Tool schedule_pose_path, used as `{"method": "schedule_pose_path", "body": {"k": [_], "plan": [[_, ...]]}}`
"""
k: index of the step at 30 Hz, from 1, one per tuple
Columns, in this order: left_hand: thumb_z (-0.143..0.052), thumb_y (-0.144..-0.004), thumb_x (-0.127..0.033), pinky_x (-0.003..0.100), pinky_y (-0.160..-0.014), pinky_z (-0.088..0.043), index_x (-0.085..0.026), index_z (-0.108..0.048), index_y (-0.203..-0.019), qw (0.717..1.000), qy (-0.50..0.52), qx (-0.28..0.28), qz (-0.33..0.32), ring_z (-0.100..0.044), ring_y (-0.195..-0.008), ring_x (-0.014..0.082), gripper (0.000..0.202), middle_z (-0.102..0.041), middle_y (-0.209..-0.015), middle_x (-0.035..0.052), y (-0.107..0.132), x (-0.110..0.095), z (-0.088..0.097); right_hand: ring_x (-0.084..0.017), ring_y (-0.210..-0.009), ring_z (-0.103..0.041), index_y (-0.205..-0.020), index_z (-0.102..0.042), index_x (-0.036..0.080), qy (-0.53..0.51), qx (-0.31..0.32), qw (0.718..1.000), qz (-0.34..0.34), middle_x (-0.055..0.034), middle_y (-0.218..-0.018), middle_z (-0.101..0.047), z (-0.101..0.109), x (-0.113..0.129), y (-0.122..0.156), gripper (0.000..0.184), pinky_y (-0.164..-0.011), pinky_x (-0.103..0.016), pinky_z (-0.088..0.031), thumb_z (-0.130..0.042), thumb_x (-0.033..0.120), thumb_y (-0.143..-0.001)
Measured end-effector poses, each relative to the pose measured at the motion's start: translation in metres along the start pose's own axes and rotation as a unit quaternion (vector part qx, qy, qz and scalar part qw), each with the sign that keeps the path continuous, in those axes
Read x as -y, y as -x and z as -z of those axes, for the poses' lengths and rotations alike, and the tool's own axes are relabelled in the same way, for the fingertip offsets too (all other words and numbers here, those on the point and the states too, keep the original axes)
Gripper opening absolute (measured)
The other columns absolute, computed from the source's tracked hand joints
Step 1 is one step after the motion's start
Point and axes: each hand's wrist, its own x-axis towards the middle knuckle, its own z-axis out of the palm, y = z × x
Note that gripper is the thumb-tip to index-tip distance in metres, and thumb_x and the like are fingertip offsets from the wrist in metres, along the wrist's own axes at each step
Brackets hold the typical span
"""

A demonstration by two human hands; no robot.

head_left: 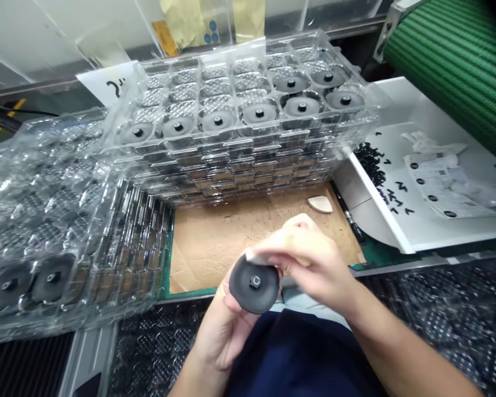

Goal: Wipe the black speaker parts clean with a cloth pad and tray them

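Near my body, over the front edge of the bench, my left hand (235, 331) grips a round black disc (248, 295) from below and behind. The disc's face, with a short central stud, tilts up toward me. My right hand (310, 256) comes over the disc's upper right edge with bent, closed fingers. A small whitish piece shows at its fingertips against the rim; whether it is a fingertip cover or a held scrap I cannot make out. Similar black discs (259, 113) sit in the front pockets of a clear plastic tray (248, 129) on top of a stack behind my hands.
Another stack of clear trays (66, 209) stands at left, with two discs visible. A cardboard sheet (206, 237) covers the bench, bearing a whitish wedge (320, 204). At right, a white bin (430, 237) contains small black parts (370, 165) and plastic bags. A green roller (450, 66) overhangs it.
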Motion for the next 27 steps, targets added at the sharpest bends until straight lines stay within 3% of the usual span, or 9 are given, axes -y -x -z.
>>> {"method": "schedule_pose_path", "body": {"k": [3,6,8,11,13,17,22,24,27], "plan": [[-0.077,-0.061,-0.043,0.032,-0.091,-0.051,-0.026,-0.065,-0.11,0.999,0.03,-0.001,0.023,-0.063,-0.105,0.0256,0.054,-0.063,-0.121,0.0063,0.002,-0.003,0.0,-0.018,-0.086,-0.061,-0.104,-0.063,0.02,-0.077,-0.02,0.974,-0.21,-0.0041,-0.095,-0.068,-0.011,-0.036,0.011,0.021,-0.074,-0.03,-0.048,-0.051,0.028,-0.089],[-0.077,-0.062,-0.041,0.029,-0.091,-0.051,-0.024,-0.063,-0.113,0.998,0.055,-0.021,0.034,-0.062,-0.108,0.0254,0.056,-0.064,-0.121,0.0078,-0.002,-0.004,0.002,-0.018,-0.073,-0.063,-0.118,-0.055,0.017,-0.057,-0.001,0.954,-0.295,-0.0059,-0.09,-0.065,-0.029,-0.075,0.04,0.034,-0.065,-0.031,-0.052,-0.049,0.029,-0.086],[-0.078,-0.062,-0.04,0.028,-0.089,-0.052,-0.019,-0.06,-0.117,0.996,0.072,-0.046,0.038,-0.061,-0.109,0.026,0.061,-0.065,-0.119,0.0098,-0.007,-0.003,0.003,-0.02,-0.077,-0.062,-0.11,-0.06,0.016,-0.013,0.0,0.952,-0.307,-0.0078,-0.092,-0.061,-0.041,-0.092,0.061,0.03,-0.07,-0.037,-0.052,-0.049,0.027,-0.084],[-0.078,-0.065,-0.036,0.029,-0.091,-0.052,-0.015,-0.057,-0.119,0.992,0.092,-0.081,0.035,-0.059,-0.111,0.0274,0.062,-0.067,-0.115,0.012,-0.013,-0.002,0.003,-0.025,-0.097,-0.059,-0.092,-0.066,0.017,0.045,0.001,0.951,-0.307,-0.0109,-0.104,-0.056,-0.053,-0.098,0.084,0.023,-0.085,-0.044,-0.048,-0.047,0.028,-0.085],[-0.077,-0.067,-0.032,0.03,-0.092,-0.052,-0.013,-0.058,-0.118,0.99,0.106,-0.091,0.032,-0.059,-0.112,0.0283,0.058,-0.068,-0.112,0.0126,-0.015,-0.001,0.003,-0.027,-0.102,-0.058,-0.098,-0.066,0.019,0.07,0.004,0.95,-0.303,-0.0114,-0.112,-0.053,-0.059,-0.092,0.092,0.022,-0.086,-0.045,-0.049,-0.053,0.028,-0.082],[-0.077,-0.067,-0.027,0.03,-0.09,-0.053,-0.009,-0.064,-0.104,0.986,0.131,-0.097,0.032,-0.061,-0.109,0.0296,0.043,-0.069,-0.109,0.0152,-0.018,-0.001,0.004,-0.027,-0.095,-0.061,-0.112,-0.061,0.016,0.1,0.004,0.949,-0.299,-0.0142,-0.113,-0.051,-0.066,-0.086,0.097,0.034,-0.08,-0.045,-0.052,-0.054,0.023,-0.08],[-0.076,-0.067,-0.026,0.031,-0.09,-0.054,-0.009,-0.068,-0.093,0.987,0.116,-0.103,0.035,-0.062,-0.107,0.0294,0.032,-0.07,-0.107,0.0123,-0.02,-0.001,0.002,-0.028,-0.089,-0.063,-0.104,-0.064,0.015,0.092,-0.016,0.951,-0.296,-0.0129,-0.097,-0.063,-0.052,-0.097,0.081,0.028,-0.077,-0.045,-0.052,-0.047,0.027,-0.086],[-0.075,-0.068,-0.029,0.031,-0.09,-0.053,-0.011,-0.069,-0.095,0.99,0.098,-0.095,0.035,-0.061,-0.108,0.0288,0.033,-0.07,-0.108,0.0111,-0.019,0.001,0.001,-0.025,-0.092,-0.063,-0.102,-0.063,0.017,0.074,-0.031,0.954,-0.287,-0.0099,-0.099,-0.066,-0.038,-0.084,0.064,0.024,-0.078,-0.039,-0.052,-0.049,0.027,-0.086],[-0.075,-0.069,-0.031,0.029,-0.089,-0.053,-0.015,-0.069,-0.097,0.996,0.061,-0.06,0.009,-0.063,-0.104,0.0244,0.032,-0.069,-0.109,0.0081,-0.016,0.007,0.002,-0.019,-0.097,-0.061,-0.107,-0.06,0.021,0.04,-0.069,0.966,-0.246,-0.0047,-0.107,-0.065,-0.023,-0.037,0.036,0.022,-0.08,-0.03,-0.051,-0.048,0.028,-0.09]]}}
